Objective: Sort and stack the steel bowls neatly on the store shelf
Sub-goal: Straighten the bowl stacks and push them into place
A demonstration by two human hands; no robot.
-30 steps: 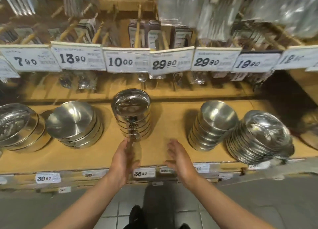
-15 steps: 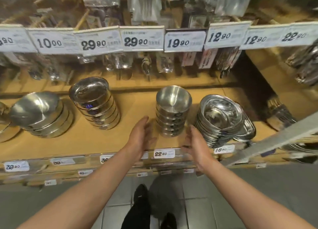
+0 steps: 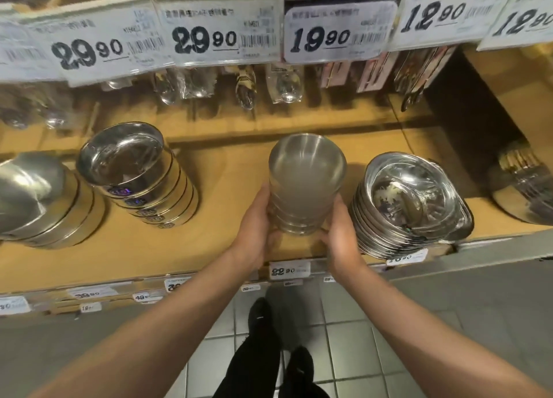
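Observation:
A stack of matte steel bowls stands near the middle of the wooden shelf. My left hand grips its left side low down, and my right hand grips its right side. To the right leans a pile of shiny shallow bowls, close to my right hand. Left of the held stack stands a tilted stack of flat-bottomed steel bowls with stickers. At the far left edge lies another pile of wide bowls.
Price cards hang on a rail above the shelf, with bagged ladles and spoons behind them. More steel ware sits at the far right. Small price labels line the shelf's front edge. Tiled floor and my shoes show below.
The view shifted right along the shelf and came closer. Both hands reached forward from open in the air and closed round the matte bowl stack.

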